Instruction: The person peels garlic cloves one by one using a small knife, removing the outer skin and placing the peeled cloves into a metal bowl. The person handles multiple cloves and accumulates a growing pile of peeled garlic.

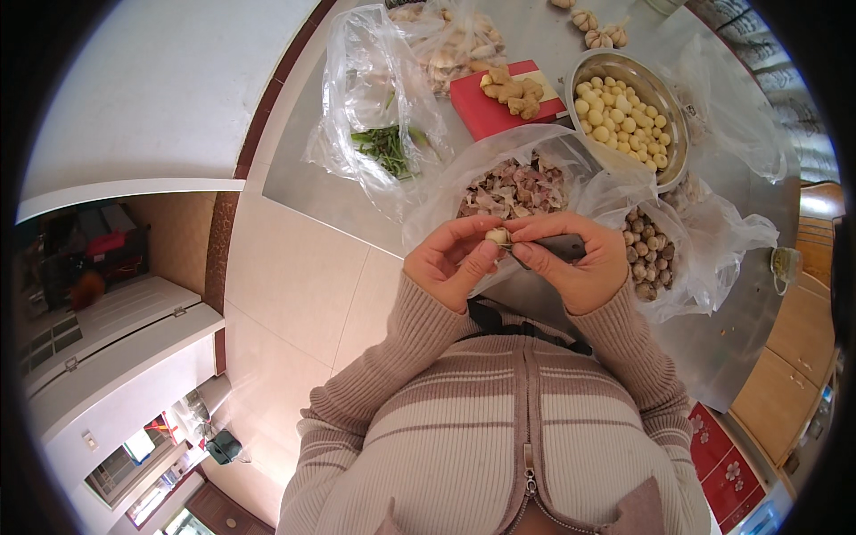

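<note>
Between the fingertips of my left hand [458, 257] is a small round garlic bulb [498, 235], pale where its skin is off. My right hand [572, 257] grips a knife with a dark handle [565, 247], its thumb and forefinger touching the bulb. Just beyond my hands, a clear plastic bag holds papery garlic skins [518, 187]. Right of my right hand, another bag holds unpeeled brownish bulbs [645, 257]. Peeled, cream-coloured bulbs [618, 117] fill much of a steel bowl [681, 144] at the upper right.
Ginger root [513, 91] lies on a red box [471, 110]. Green leafy vegetables [388, 148] are in a clear bag at the left. Farther back are a bag of garlic [461, 47] and loose garlic heads [598, 39]. A small glass jar [786, 262] stands near the metal table's [725, 348] right edge.
</note>
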Tool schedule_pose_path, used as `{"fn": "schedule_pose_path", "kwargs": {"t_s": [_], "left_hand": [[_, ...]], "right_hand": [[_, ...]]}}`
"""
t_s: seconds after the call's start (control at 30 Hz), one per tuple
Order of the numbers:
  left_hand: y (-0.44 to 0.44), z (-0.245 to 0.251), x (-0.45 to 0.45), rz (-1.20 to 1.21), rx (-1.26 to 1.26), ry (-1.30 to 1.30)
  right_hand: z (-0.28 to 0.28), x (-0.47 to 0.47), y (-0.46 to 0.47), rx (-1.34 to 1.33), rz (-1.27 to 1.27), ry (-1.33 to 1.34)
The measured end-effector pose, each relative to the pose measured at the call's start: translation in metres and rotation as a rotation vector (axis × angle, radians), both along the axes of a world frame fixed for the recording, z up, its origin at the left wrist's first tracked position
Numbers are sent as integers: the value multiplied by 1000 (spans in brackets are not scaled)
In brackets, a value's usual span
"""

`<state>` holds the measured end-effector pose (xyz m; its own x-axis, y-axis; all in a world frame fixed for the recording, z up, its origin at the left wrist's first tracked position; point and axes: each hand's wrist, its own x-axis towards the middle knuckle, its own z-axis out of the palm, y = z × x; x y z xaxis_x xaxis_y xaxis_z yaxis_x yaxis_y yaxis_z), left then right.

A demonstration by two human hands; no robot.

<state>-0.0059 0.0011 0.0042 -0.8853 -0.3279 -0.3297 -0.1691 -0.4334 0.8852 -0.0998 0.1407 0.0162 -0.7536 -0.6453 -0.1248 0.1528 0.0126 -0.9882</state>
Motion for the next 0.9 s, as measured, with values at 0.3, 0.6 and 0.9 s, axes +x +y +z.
{"fn": "schedule_pose_path", "kwargs": {"t_s": [0.3, 0.6, 0.9], "left_hand": [[3, 1, 0, 34, -37, 12], [-1, -1, 3, 15, -60, -6], [4, -1, -1, 39, -65, 40]], "right_hand": [[2, -1, -2, 35, 2, -66], [-2, -1, -2, 111, -68, 96], [-1, -1, -2, -14, -50, -38]]}}
